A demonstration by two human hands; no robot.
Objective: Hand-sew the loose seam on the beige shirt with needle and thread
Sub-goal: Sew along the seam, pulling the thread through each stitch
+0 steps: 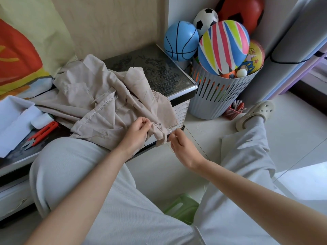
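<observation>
shirt [106, 103] sitting bunched on worktop [159, 68], corner hanging off | left hand [139, 128] pinching frayed seam [157, 129], right hand [178, 144] pinching what's probably the needle [171, 133] | risk: cloth's slack, so stitch maybe tearing out or pricking a thumb

No writing can be read. Beyond the right hand [178, 144], a small round mark [187, 83] on the dark table [159, 68] is too small to make out; the orange ball [255, 57] in the basket [221, 96] bears only cartoon figures and stars.
</observation>
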